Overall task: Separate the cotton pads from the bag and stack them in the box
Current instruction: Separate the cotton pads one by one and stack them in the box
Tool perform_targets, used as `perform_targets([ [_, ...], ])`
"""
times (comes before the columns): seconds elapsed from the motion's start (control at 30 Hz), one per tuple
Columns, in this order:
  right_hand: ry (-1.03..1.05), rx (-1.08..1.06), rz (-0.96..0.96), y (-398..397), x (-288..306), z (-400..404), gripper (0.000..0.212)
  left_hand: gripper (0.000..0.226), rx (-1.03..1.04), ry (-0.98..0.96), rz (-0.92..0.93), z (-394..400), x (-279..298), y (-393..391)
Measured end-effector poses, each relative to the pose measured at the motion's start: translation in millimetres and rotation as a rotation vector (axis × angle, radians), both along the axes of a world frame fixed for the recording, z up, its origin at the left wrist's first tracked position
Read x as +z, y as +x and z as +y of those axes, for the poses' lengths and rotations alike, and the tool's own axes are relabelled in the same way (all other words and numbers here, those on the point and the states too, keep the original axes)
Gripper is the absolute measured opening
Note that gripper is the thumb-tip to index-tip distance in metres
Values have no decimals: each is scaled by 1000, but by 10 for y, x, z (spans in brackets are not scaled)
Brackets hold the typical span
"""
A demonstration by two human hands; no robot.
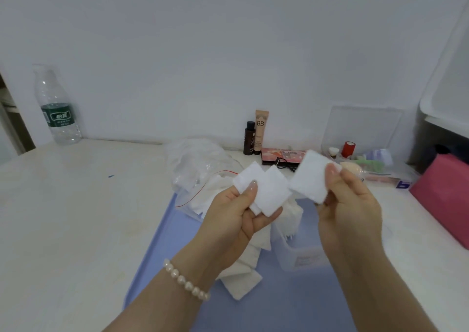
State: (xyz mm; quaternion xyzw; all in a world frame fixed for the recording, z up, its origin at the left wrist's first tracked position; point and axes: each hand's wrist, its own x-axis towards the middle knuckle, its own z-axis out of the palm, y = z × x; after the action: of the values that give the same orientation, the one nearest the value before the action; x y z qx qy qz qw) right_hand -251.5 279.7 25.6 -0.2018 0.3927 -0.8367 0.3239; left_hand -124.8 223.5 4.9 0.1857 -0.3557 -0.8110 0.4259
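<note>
My left hand pinches a small fan of white square cotton pads between thumb and fingers, held up over the blue mat. My right hand pinches a single white cotton pad by its right edge, a little apart from the left bunch. Behind the hands lies the clear zip bag with a red seal line, more pads spilling from its mouth. A translucent box stands on the mat under my right hand, with pads standing in it. Loose pads lie on the mat below my left wrist.
A blue mat covers the near table. A water bottle stands at the back left. A dark bottle, a BB cream tube and a palette sit by the wall. A clear organiser and a pink item are at right.
</note>
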Motion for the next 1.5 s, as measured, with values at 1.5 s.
perform_targets([
  [1.5,227,13,336,322,-153,-70,16,43,-45,0,141,86,-14,-43],
])
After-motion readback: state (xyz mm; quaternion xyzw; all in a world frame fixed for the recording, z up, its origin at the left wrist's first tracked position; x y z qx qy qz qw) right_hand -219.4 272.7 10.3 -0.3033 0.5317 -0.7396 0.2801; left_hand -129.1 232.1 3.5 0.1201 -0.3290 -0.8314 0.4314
